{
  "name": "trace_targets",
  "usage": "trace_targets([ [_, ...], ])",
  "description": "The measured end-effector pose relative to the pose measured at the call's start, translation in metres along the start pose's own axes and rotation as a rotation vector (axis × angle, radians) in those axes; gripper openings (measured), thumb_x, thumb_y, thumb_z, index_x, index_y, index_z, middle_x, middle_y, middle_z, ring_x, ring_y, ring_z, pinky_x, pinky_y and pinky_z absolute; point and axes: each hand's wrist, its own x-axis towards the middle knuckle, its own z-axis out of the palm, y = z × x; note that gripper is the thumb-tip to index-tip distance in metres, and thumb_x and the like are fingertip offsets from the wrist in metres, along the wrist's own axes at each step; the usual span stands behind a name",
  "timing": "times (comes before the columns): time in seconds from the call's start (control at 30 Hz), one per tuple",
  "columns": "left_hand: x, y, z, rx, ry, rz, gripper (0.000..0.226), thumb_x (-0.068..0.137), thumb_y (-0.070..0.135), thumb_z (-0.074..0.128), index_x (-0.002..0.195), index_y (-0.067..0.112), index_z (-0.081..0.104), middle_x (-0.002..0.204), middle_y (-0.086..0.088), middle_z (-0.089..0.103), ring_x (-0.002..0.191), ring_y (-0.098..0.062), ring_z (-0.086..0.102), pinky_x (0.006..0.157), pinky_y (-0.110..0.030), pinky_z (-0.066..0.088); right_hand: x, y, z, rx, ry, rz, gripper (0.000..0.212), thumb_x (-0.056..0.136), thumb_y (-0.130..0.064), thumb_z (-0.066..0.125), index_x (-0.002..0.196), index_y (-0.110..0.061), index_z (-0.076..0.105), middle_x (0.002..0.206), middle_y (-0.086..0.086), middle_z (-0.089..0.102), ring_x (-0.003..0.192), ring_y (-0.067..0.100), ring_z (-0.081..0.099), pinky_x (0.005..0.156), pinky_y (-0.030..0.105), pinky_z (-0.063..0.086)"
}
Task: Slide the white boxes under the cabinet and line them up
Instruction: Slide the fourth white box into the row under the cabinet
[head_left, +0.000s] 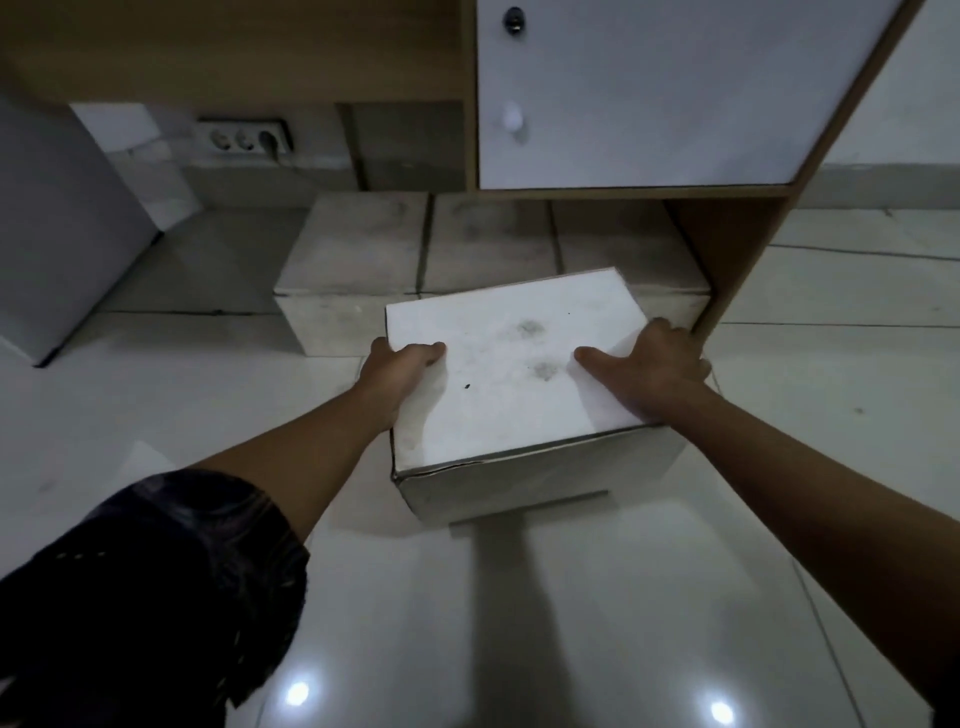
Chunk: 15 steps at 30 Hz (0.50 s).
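White boxes (488, 249), three side by side, already sat in a row under the cabinet (639, 93), while a fourth box (511, 374) remained on the floor in front of the cabinet, not yet pushed in. It sat slightly skewed to that row, its long axis running roughly toward the cabinet, with the left hand (400, 364) and right hand (649, 369) clamped on its opposite sides.

Indoor room — tiled floor (519, 623), cabinet (639, 93), wall socket (241, 137).

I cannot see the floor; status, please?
Both hands grip white cardboard box. Three white boxes under wooden cabinet block it.
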Motion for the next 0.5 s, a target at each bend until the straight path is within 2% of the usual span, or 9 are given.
trace_targets([
  [0.03,0.006,-0.001,-0.015,0.014,-0.004,0.009,0.081,0.070,0.037,0.074,0.136,0.006,0.039,0.131,-0.004,0.055,0.114,-0.027,0.058,0.097,-0.040,0.049,-0.005,-0.010,0.008,0.009,-0.006,0.007,0.095,0.067,-0.068,0.063,0.130,-0.002,0.040,0.134,0.020,0.047,0.126,0.038,0.043,0.104,0.045,0.035],
  [0.2,0.045,-0.016,-0.098,0.043,-0.038,0.026,0.095,0.049,0.049,0.076,0.133,0.012,0.049,0.128,-0.005,0.062,0.110,-0.027,0.063,0.099,-0.043,0.050,-0.032,-0.074,0.052,0.020,-0.046,0.007,0.093,0.068,-0.066,0.066,0.130,-0.002,0.039,0.135,0.020,0.046,0.127,0.037,0.041,0.104,0.044,0.034],
  [0.3,0.060,-0.027,-0.134,0.047,-0.018,0.025,0.085,0.058,0.044,0.075,0.132,0.011,0.050,0.126,-0.006,0.063,0.110,-0.027,0.063,0.098,-0.042,0.050,-0.043,-0.103,0.073,0.011,-0.074,0.000,0.094,0.068,-0.066,0.066,0.132,-0.003,0.038,0.136,0.019,0.045,0.128,0.036,0.040,0.105,0.044,0.033],
  [0.4,0.076,-0.039,-0.176,0.043,-0.005,0.013,0.089,0.052,0.047,0.075,0.131,0.012,0.051,0.125,-0.006,0.065,0.108,-0.026,0.064,0.098,-0.043,0.050,-0.055,-0.138,0.100,0.006,-0.106,-0.010,0.093,0.068,-0.065,0.065,0.132,-0.003,0.037,0.137,0.019,0.044,0.129,0.035,0.040,0.105,0.043,0.032],
  [0.5,0.079,-0.045,-0.206,0.063,0.034,0.019,0.063,0.070,0.033,0.074,0.127,0.010,0.057,0.124,-0.007,0.066,0.109,-0.028,0.063,0.100,-0.040,0.048,-0.065,-0.163,0.122,0.013,-0.151,-0.018,0.092,0.069,-0.065,0.065,0.132,-0.003,0.037,0.136,0.017,0.045,0.128,0.034,0.040,0.105,0.043,0.033],
])
